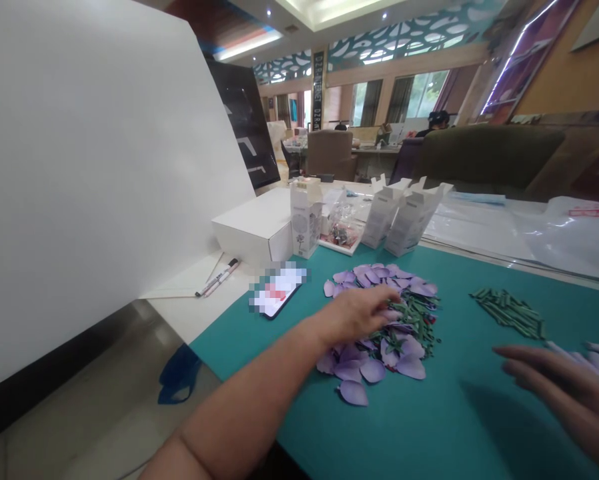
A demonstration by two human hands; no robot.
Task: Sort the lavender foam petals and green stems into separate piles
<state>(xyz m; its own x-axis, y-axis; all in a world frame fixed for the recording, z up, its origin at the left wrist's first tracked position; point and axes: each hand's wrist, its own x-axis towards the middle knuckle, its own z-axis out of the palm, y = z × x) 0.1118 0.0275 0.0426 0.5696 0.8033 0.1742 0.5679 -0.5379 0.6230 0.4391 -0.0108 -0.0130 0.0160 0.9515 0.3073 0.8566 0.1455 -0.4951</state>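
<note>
A heap of lilac artificial petals (372, 370) lies on the green mat, with small green plastic pieces (419, 317) mixed in at its right side. My left hand (362, 313) reaches into the heap from the lower left. Its fingers are curled together among the petals, and what they pinch, if anything, is hidden. At the lower right, my right hand (562, 383) hovers over the mat with fingers stretched out, slightly blurred. Beyond it is a pile of green stem-like sticks (510, 313). More lilac petals (597, 361) show behind that hand at the right edge.
The green mat (464, 413) covers the table. A phone (279, 293) and pens (218, 279) lie on the left. White cartons (306, 223) and a tray (340, 243) stand behind. A large white panel (104, 153) rises at left; a person (437, 123) sits far back.
</note>
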